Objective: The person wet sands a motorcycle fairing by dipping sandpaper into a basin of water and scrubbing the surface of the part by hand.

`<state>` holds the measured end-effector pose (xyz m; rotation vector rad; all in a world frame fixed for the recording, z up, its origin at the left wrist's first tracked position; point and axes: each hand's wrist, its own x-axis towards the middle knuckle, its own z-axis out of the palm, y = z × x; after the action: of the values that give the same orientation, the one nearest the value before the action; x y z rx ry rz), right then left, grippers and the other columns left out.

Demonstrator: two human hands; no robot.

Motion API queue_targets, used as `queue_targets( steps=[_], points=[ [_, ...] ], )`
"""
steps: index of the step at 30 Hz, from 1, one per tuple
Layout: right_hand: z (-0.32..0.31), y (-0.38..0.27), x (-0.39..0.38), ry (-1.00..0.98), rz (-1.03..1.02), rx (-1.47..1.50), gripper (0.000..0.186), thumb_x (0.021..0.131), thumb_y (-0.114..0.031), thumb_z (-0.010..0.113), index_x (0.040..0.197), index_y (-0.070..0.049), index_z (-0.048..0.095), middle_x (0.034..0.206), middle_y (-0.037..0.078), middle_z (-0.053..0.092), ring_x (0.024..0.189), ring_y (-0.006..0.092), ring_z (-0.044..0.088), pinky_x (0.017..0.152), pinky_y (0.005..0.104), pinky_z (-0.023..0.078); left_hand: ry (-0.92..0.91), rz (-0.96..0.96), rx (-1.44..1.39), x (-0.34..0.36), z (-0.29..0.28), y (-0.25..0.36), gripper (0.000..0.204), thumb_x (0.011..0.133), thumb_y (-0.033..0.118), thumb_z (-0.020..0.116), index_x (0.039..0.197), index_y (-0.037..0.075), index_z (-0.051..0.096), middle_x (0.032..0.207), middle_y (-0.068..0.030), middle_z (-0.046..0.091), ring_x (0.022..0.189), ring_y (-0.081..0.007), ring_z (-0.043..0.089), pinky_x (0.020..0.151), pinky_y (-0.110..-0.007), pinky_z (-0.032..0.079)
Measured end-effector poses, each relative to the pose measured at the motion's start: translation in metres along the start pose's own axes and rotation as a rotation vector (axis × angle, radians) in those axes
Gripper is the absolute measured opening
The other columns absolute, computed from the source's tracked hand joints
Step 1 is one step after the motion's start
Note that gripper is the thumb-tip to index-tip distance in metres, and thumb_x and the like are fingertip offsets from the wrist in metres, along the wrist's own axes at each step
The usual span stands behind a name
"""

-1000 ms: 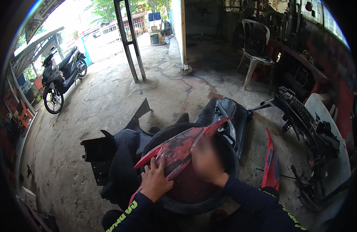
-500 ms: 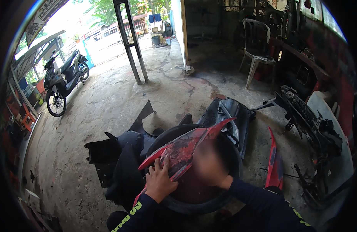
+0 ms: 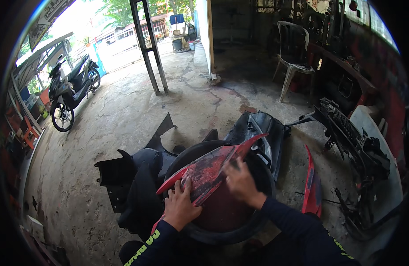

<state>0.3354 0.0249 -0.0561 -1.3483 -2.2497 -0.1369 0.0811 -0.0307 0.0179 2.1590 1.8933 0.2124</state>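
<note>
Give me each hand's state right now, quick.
Left hand: open, resting on the red panel.
Right hand: partly curled and blurred by the panel; whether it holds anything cannot be told.

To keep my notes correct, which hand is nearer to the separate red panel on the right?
Right. The right hand is left of that separate red panel, not touching it; the left hand is farther left.

Left fingers apart, right fingers bent
</note>
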Motion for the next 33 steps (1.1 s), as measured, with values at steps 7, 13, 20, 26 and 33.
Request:
queue_targets(
  steps=[7, 13, 20, 26, 33],
  points=[
    [-0.005, 0.004, 0.003, 0.04, 0.033, 0.034, 0.043, 0.095, -0.017, 0.059, 0.135, -0.002, 0.066, 0.145, 0.019, 0.06, 0.137, 0.059, 0.043, 0.114, 0.0619, 0.036, 0.0, 0.004, -0.006, 0.002, -0.001, 0.001, 0.101, 0.067, 0.036, 0.079, 0.157, 0.011, 0.04, 0.154, -0.029, 0.04, 0.129, -0.054, 0.05, 0.103, -0.06, 0.048],
    [0.001, 0.024, 0.007, 0.066, 0.121, 0.062, 0.044, 0.095, -0.015, 0.056, 0.135, -0.001, 0.065, 0.145, 0.019, 0.061, 0.136, 0.0598, 0.044, 0.116, 0.062, 0.034, 0.017, 0.006, -0.019, -0.002, 0.005, -0.003, 0.102, 0.067, 0.036, 0.08, 0.157, 0.011, 0.04, 0.154, -0.0291, 0.04, 0.13, -0.0531, 0.05, 0.103, -0.059, 0.048],
    [0.01, 0.002, -0.002, 0.117, -0.03, 0.148, 0.04, 0.093, -0.016, 0.06, 0.131, -0.004, 0.066, 0.134, 0.017, 0.067, 0.128, 0.056, 0.052, 0.11, 0.0608, 0.041, 0.008, -0.015, -0.03, -0.001, 0.017, -0.016, 0.104, 0.067, 0.037, 0.08, 0.159, 0.011, 0.037, 0.153, -0.0278, 0.041, 0.129, -0.0525, 0.051, 0.104, -0.059, 0.048],
    [0.047, 0.072, -0.026, 0.213, 0.627, 0.5, 0.041, 0.099, -0.018, 0.045, 0.121, 0.006, 0.069, 0.128, 0.026, 0.068, 0.121, 0.0419, 0.064, 0.109, 0.0502, 0.047, -0.018, -0.01, -0.029, 0.012, 0.023, -0.029, 0.107, 0.068, 0.04, 0.082, 0.16, 0.014, 0.036, 0.154, -0.0258, 0.039, 0.132, -0.0511, 0.048, 0.104, -0.059, 0.047],
    [0.13, 0.096, -0.084, -0.433, 1.275, 0.825, 0.034, 0.103, -0.028, 0.054, 0.121, -0.005, 0.07, 0.098, 0.013, 0.075, 0.086, 0.0381, 0.073, 0.06, 0.0539, 0.056, 0.139, 0.036, 0.136, 0.013, 0.04, -0.034, 0.11, 0.067, 0.049, 0.087, 0.159, 0.015, 0.037, 0.161, -0.0248, 0.033, 0.145, -0.0486, 0.034, 0.115, -0.062, 0.031]
  ],
)
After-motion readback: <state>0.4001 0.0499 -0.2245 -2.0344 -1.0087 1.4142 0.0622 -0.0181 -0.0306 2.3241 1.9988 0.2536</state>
